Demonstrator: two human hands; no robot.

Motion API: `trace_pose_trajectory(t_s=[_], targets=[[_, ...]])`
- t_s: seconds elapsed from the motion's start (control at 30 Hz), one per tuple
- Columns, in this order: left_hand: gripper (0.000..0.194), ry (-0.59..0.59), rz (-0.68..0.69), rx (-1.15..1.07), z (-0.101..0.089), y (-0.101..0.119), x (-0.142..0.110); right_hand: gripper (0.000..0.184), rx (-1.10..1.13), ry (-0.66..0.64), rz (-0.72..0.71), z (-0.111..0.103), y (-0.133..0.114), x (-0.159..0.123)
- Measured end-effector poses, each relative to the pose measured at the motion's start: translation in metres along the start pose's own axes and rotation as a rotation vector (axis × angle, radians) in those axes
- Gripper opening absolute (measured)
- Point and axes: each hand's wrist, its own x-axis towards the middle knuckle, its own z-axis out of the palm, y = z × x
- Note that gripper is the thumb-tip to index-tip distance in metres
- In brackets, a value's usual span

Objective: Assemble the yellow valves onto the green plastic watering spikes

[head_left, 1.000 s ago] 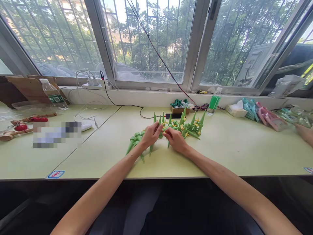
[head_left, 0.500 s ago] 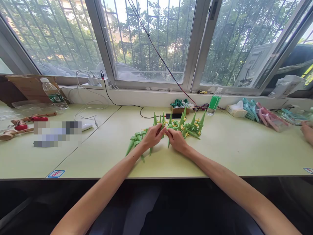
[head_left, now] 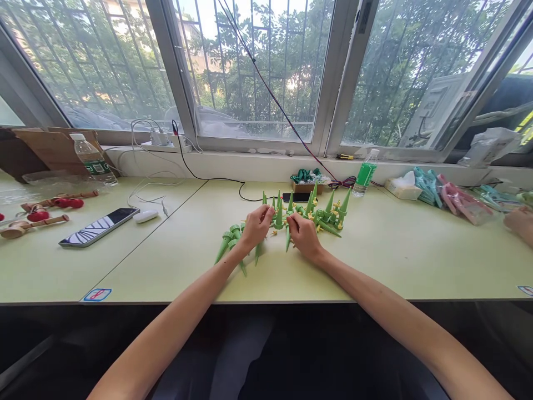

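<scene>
My left hand point(head_left: 258, 225) hovers at the left side of a group of green plant watering spikes, thumb and fingers pinched together. What lies between those fingertips is too small to make out. To its right, my right hand point(head_left: 305, 234) is curled closed, its fingertips hiding whatever it grips. Between and behind both hands, several green spikes point(head_left: 343, 209) with small yellow valves stand upright or lie on the table. More capped green spikes point(head_left: 225, 244) lie beside my left wrist. A small yellow valve point(head_left: 273, 233) rests on the tabletop between my hands.
On the pale table point(head_left: 175, 272) at left lie a phone point(head_left: 100, 226), a white mouse point(head_left: 145, 216) and wooden toys with red balls point(head_left: 39, 215). Bottles point(head_left: 365, 173), a tissue box point(head_left: 403, 186) and pink packaged items point(head_left: 462, 203) stand behind. Another person's hand point(head_left: 520, 225) shows at right.
My hands, close together half a second ago, have moved apart, opening a gap where the yellow valve shows. The other person's hand at right has shifted slightly left.
</scene>
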Motion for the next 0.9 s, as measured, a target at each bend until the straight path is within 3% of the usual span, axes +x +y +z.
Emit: trace_pose_trajectory(t_s=[0.17, 0.37, 0.9], targets=[[0.045, -0.097, -0.117, -0.084, 0.000, 0.000, 0.001, 0.034, -0.005, 0.029, -0.048, -0.002, -0.002, 0.000], [0.046, -0.180, -0.110, -0.149, 0.001, 0.000, 0.001, 0.036, -0.019, 0.022, -0.076, -0.002, -0.003, 0.000], [0.043, -0.190, -0.031, -0.158, -0.006, 0.009, -0.005, 0.030, -0.016, 0.053, -0.033, -0.002, 0.001, 0.001]])
